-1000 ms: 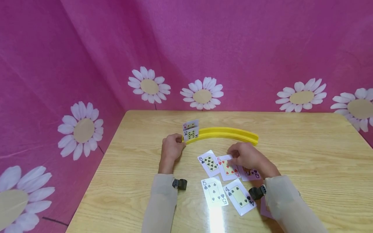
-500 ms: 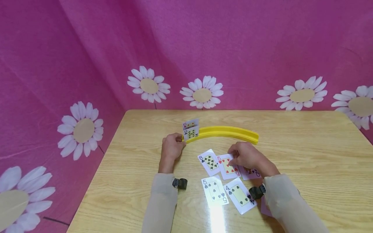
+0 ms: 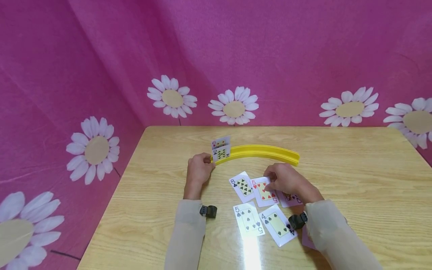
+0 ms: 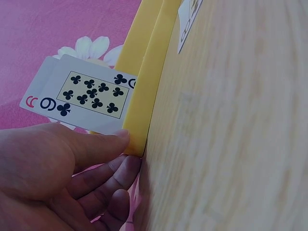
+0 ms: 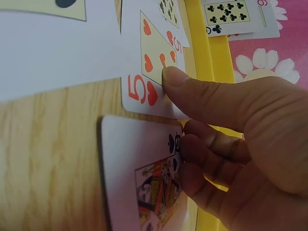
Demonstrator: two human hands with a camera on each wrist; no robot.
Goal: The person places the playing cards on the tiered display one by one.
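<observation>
In the head view my left hand [image 3: 198, 172] pinches the left end of a curved yellow card holder [image 3: 263, 150], thumb on its front face. A nine of clubs [image 4: 91, 94] stands upright in that end. Behind it a red diamond card [image 3: 221, 141] shows only partly. My right hand [image 3: 287, 178] is over the loose cards and pinches the five of hearts [image 3: 261, 193]; the thumb lies on its face and the other fingers curl at its edge. Beside those fingers lies a queen of spades [image 5: 149, 187], partly covered by the hand in the head view.
An eight of clubs [image 3: 241, 186], a five of spades [image 3: 248, 219] and a four of spades [image 3: 278, 227] lie face up on the wooden table [image 3: 141, 225]. Another card [image 3: 308, 240] is mostly hidden under the right sleeve. A pink flowered cloth [image 3: 287, 56] hangs behind.
</observation>
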